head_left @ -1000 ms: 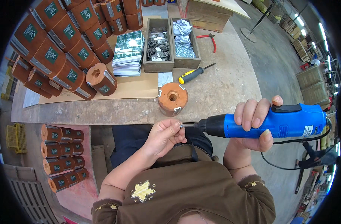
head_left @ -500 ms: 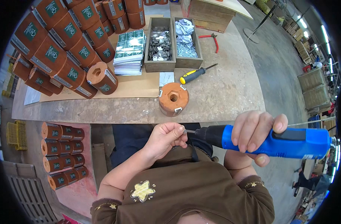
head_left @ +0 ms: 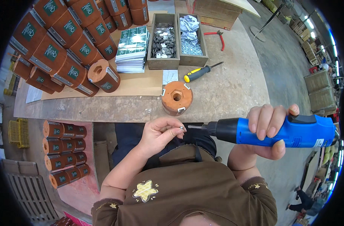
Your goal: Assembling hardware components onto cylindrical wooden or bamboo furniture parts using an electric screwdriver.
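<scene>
My right hand (head_left: 269, 126) is wrapped round a blue electric screwdriver (head_left: 311, 132), held level with its bit pointing left. Between the thumb and finger of my left hand (head_left: 160, 135) is a small silvery screw (head_left: 182, 128), a short gap from the bit's tip. Beyond my hands, a terracotta-coloured cylinder (head_left: 177, 98) stands upright at the table's near edge. Its top has a faceted recess round a central hole, with white metal clips at the rim. A yellow-and-grey hand screwdriver (head_left: 197, 74) lies behind it.
Labelled terracotta cylinders (head_left: 53, 51) are stacked at the left, beside a pile of printed cards (head_left: 131, 49). Wooden boxes hold metal clips (head_left: 164, 47) and silvery screws (head_left: 192, 48). Red-handled pliers (head_left: 221, 39) lie on the wooden table (head_left: 236, 79). More cylinders (head_left: 64, 145) lie in rows lower left.
The electric screwdriver has moved right and slightly up in my right hand. My left hand has shifted left, so the bit now stands apart from its fingertips, where the screw shows.
</scene>
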`<state>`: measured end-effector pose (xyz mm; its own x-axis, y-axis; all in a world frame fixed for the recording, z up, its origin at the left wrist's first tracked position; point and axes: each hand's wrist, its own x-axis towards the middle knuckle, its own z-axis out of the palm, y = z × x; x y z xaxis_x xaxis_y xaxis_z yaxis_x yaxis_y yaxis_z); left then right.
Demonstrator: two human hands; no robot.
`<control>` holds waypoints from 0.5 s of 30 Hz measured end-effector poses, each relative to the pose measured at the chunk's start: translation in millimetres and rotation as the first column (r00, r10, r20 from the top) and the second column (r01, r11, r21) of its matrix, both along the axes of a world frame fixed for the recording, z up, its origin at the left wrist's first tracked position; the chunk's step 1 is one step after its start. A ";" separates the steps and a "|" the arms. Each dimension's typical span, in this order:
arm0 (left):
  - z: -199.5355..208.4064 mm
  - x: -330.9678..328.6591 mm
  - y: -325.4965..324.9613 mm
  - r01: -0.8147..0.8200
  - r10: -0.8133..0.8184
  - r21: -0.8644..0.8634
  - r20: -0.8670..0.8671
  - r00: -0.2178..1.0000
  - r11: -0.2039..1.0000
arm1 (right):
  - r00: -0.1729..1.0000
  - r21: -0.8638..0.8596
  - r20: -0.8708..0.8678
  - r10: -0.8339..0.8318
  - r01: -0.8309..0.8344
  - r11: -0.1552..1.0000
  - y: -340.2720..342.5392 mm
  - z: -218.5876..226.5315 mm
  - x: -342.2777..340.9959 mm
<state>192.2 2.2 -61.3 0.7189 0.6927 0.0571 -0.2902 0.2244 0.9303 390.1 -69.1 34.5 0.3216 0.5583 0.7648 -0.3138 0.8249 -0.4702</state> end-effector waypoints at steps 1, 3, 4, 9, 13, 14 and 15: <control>-2.6 2.4 0.1 -0.008 0.008 0.013 0.027 1.000 1.000 | 0.999 -0.011 -0.041 0.016 -0.016 1.000 0.0 0.9 0.2; -4.7 4.2 0.3 -0.016 0.014 0.026 0.054 0.998 1.000 | 0.996 -0.023 -0.081 0.030 -0.032 0.999 0.3 1.7 0.0; -4.9 4.4 0.6 -0.012 0.009 0.062 0.052 0.999 0.998 | 0.996 -0.038 -0.083 0.031 -0.035 0.999 0.9 1.4 -0.6; -2.0 3.5 1.2 -0.022 0.018 0.175 0.026 0.999 0.984 | 0.998 -0.079 -0.049 0.039 -0.043 0.996 2.7 0.2 -2.9; 2.4 1.1 2.3 0.002 0.002 0.244 -0.015 1.000 0.970 | 0.995 -0.052 -0.015 0.097 -0.098 0.994 3.0 0.8 -2.7; 4.7 0.8 2.9 0.017 -0.003 0.284 -0.051 0.999 0.959 | 0.992 -0.019 0.003 0.123 -0.123 0.992 3.7 1.0 -2.8; 6.8 0.3 3.6 0.015 -0.001 0.284 -0.050 0.999 0.959 | 0.992 -0.018 0.004 0.126 -0.126 0.992 4.2 1.8 -2.0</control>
